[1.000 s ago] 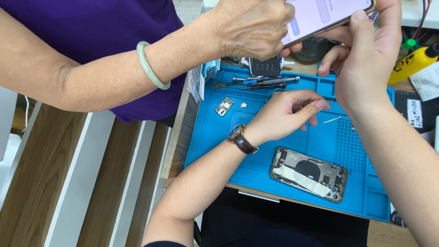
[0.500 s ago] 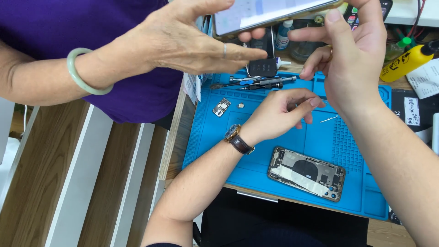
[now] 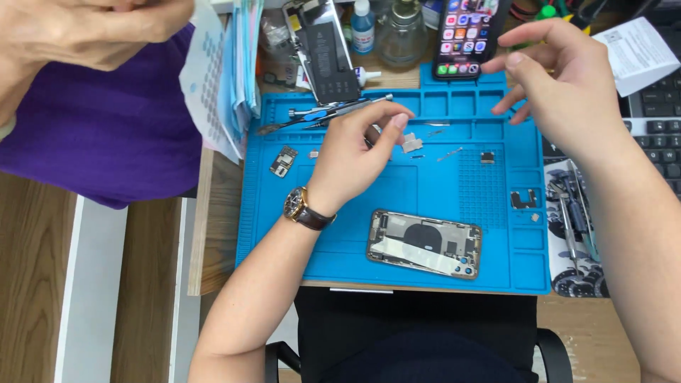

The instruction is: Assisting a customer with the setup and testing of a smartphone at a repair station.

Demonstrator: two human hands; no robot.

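Note:
My left hand [image 3: 358,152], with a wristwatch [image 3: 305,209] on its wrist, rests on the blue work mat [image 3: 425,184]. Its fingers are curled, the tips close together, and I see nothing in them. A small metal part [image 3: 413,142] lies just right of its fingertips. My right hand [image 3: 560,85] hovers over the mat's far right corner with fingers spread, holding nothing. Just left of it a phone with a lit screen [image 3: 464,35] lies at the mat's far edge. An opened phone housing [image 3: 424,243] lies near the front of the mat.
Another person in a purple top has a hand [image 3: 85,28] at the top left, beside white and blue sheets [image 3: 223,78]. Tools [image 3: 333,113], a phone part with a battery [image 3: 323,53], two bottles [image 3: 383,28], small parts [image 3: 523,198], a keyboard [image 3: 656,135] and a paper slip [image 3: 638,53] surround the mat.
The lit phone, held up between my right hand and the other person's hand, now lies at the mat's far edge. My right hand let go; the other hand drew back left.

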